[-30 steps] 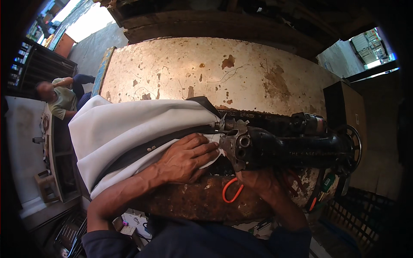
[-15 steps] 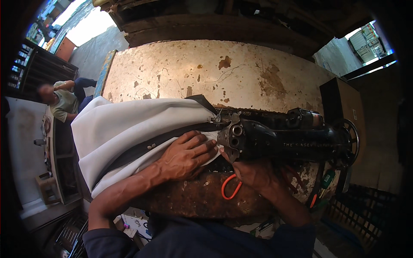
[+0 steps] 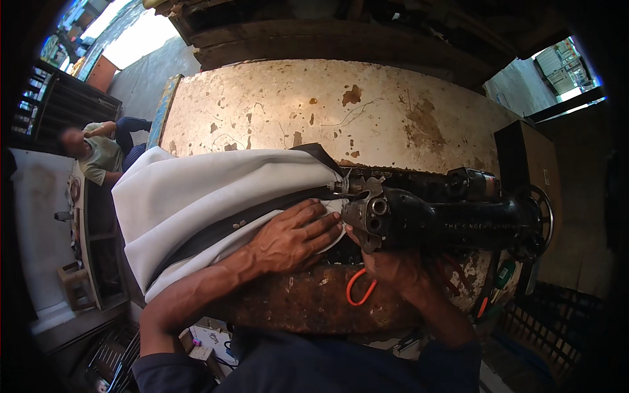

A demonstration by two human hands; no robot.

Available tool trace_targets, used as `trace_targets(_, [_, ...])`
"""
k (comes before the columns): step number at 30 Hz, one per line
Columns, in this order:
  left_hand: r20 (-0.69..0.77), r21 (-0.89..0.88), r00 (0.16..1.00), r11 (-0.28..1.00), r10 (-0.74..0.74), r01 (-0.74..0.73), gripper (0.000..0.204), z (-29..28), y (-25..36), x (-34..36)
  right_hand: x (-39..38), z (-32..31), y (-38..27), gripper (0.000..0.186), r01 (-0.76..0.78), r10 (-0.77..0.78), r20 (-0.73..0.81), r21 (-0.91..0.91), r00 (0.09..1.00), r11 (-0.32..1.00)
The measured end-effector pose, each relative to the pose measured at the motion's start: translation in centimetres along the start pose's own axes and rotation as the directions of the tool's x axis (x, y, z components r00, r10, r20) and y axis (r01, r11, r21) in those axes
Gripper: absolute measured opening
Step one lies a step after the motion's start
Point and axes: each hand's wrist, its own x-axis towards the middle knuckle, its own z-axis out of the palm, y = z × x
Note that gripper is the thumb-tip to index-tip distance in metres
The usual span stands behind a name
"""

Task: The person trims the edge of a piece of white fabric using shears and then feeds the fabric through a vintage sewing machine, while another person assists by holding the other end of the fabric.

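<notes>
My left hand lies flat on a large white cloth with a black band, fingers stretched toward the needle area. Two small light buttons or studs show on the band. The cloth's right end lies at the head of a black sewing machine. My right hand is beside the machine head; one fingertip reaches the cloth's edge, while the other fingers are hidden. An orange handle loop, seemingly of scissors, sticks out beneath this hand.
The worn, stained tabletop stretches beyond the machine, with loose threads on it. A handwheel is at the machine's right end. Near it lies a green-handled tool. Another person sits at the far left. A brown box stands at right.
The whole view has shifted slightly, so the scene sits a little further right. Both hands keep nearly the same pose at the cloth and the machine.
</notes>
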Motion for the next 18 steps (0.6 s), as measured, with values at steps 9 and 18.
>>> trace_targets(9, [0.003,-0.012,1.000,1.000,0.010,-0.010,0.059,0.6,-0.6,-0.4,0.2,0.1,-0.2,0.049,-0.033,0.032,0.014,0.036,0.999,0.999])
trace_targets(18, [-0.015,-0.019,1.000,1.000,-0.015,0.014,0.063,0.5,-0.7,-0.3,-0.6,1.3,0.0,0.051,-0.090,0.092,0.053,-0.034,0.994,0.995])
